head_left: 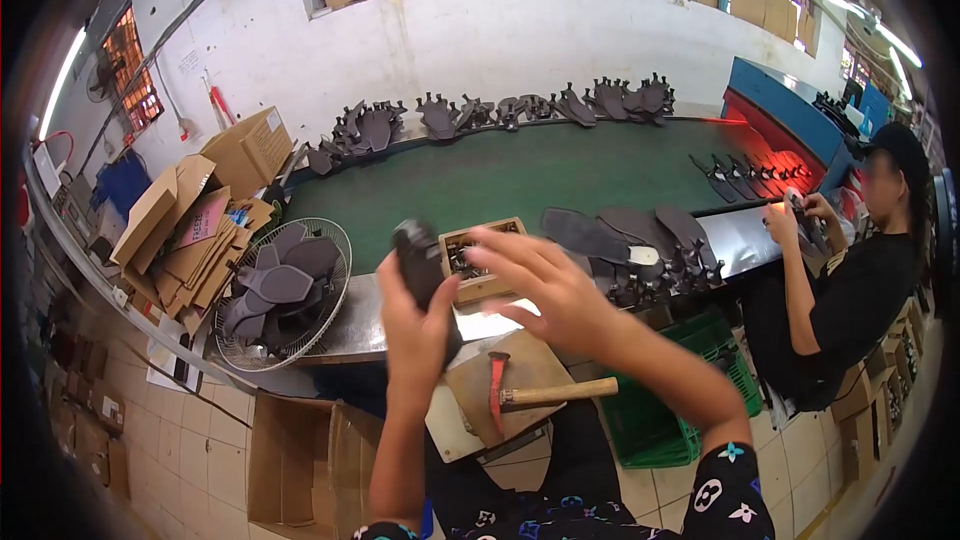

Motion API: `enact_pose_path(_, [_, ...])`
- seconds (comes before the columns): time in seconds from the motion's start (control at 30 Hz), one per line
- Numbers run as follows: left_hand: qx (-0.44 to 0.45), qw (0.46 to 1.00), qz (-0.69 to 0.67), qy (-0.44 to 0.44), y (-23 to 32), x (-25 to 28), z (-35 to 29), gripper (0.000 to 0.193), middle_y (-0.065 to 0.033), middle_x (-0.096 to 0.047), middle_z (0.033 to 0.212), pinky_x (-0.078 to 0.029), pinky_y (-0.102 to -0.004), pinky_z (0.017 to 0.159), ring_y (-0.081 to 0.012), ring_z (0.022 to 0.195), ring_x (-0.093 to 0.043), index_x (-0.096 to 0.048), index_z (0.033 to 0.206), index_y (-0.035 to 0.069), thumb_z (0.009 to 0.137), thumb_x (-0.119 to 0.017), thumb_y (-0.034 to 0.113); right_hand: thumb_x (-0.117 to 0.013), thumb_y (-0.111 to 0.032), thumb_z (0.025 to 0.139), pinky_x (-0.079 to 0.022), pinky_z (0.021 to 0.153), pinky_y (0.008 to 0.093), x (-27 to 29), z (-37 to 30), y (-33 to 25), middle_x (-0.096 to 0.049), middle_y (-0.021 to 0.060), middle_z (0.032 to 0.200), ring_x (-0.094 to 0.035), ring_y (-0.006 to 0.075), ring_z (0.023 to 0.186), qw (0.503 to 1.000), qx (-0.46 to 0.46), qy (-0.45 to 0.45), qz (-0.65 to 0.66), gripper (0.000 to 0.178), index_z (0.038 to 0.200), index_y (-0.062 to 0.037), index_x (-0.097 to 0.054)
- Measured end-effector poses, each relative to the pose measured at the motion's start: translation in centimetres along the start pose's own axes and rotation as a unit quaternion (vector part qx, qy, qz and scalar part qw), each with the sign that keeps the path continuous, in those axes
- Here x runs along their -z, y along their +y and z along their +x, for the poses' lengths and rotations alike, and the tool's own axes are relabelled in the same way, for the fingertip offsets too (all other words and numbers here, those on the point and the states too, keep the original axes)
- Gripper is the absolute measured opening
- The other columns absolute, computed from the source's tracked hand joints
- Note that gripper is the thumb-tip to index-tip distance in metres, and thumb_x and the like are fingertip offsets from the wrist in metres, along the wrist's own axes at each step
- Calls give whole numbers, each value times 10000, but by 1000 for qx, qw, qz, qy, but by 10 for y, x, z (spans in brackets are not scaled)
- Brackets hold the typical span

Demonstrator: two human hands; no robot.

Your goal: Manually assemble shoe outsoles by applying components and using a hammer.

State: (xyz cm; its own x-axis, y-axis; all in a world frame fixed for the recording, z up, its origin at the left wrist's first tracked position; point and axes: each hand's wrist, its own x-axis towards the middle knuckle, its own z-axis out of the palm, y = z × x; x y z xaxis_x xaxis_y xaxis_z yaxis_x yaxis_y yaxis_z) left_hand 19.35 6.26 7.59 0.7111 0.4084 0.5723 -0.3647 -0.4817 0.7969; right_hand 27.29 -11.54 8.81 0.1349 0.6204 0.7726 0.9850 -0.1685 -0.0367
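Observation:
My left hand [418,325] is closed around a dark sandal sole [421,262], held upright above the bench edge. To its right, my right hand [545,290] is open, its fingers stretched out toward the sole and slightly blurred. Behind my right fingers stands a wooden box [487,289] with small dark parts in it. A hammer [545,393] with a red head and wooden handle lies on a worn board [467,380] in front of me. Several dark soles [640,227] lie in a pile to the right of my right hand, one carrying a white patch.
A green conveyor belt [500,168] runs beyond the metal bench, with sandals [440,118] along its far edge. On the left are a wire basket [345,285] of soles and stacked cardboard [165,240]. A green crate [655,430] and a co-worker [850,290] are on the right.

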Motion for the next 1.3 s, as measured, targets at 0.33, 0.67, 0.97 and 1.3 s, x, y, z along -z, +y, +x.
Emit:
enact_pose_path(0.33, [199,975,-29,-98,-100,-25,-120,587,-191,-515,1329,-394,-352,1024,-270,1196,-506,-364,1449,-45,942,-616,107,-687,-78,771,-530,552,422,-19,-303,-98,-669,140,696,-648,354,607,861,-490,-114,-75,373,1134,-52,-604])
enact_pose_path(0.67, [-73,926,336,-157,-150,-69,30,275,-152,-644,1069,-466,-434,902,-337,1037,-591,-673,1098,64,824,-678,88,-630,-146,960,-350,407,289,23,-343,-174,-476,-4,565,-436,121,415,467,-756,389,244,141,989,-9,-613])
enact_pose_path(0.97, [-176,728,520,-410,-211,-115,103,111,-178,-700,886,-551,-431,761,-344,895,-683,-754,841,21,763,-687,63,-626,-116,962,-279,339,242,2,-294,-119,-435,-32,524,-384,55,355,540,-731,288,302,127,960,11,-622])
enact_pose_path(1.3, [223,927,-196,-229,-48,-46,0,137,-84,-690,742,-486,-235,512,-121,618,-641,-727,961,-27,919,-698,100,-729,-78,891,-433,596,201,10,-182,-80,-584,-32,688,-530,37,642,727,-555,229,333,237,1117,-7,-718])
